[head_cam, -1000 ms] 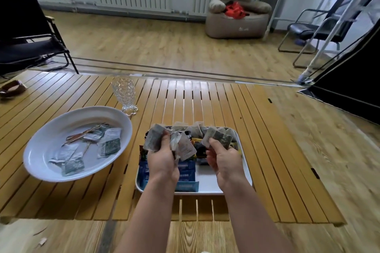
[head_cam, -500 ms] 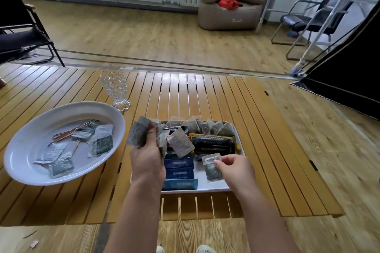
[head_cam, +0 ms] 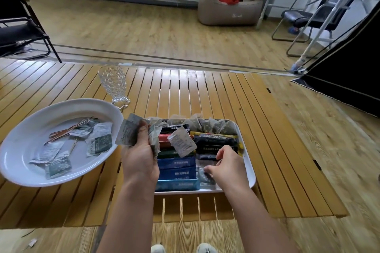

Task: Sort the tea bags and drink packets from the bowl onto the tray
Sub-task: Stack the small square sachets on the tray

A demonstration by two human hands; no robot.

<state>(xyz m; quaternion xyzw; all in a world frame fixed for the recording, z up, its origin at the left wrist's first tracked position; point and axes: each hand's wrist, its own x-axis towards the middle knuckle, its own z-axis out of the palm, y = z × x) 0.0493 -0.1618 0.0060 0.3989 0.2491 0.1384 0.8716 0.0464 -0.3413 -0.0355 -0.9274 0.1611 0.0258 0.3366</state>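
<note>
A white rectangular tray (head_cam: 249, 156) in front of me holds rows of dark stick packets (head_cam: 213, 139), blue packets (head_cam: 176, 172) and tea bags (head_cam: 211, 126) along its far edge. My left hand (head_cam: 139, 156) grips a bunch of grey-green tea bag packets (head_cam: 131, 131) above the tray's left side. Low over the tray's near right corner, my right hand (head_cam: 226, 165) pinches one grey packet (head_cam: 203, 172) against the tray floor. To the left, the white bowl (head_cam: 24, 129) contains several grey-green packets (head_cam: 98, 144) and thin copper-coloured picks (head_cam: 65, 132).
A cut-glass cup (head_cam: 114, 86) stands behind the bowl on the slatted wooden table (head_cam: 257, 133). Beyond the table are a black chair (head_cam: 20, 26) at left, a beige pouf (head_cam: 230, 6), a metal-framed chair (head_cam: 308, 16) and a dark panel (head_cam: 349, 80) at right.
My right hand has come down from in front of the tea bags to the tray's near right corner with one grey packet. My left hand stays over the tray's left side with its bunch.
</note>
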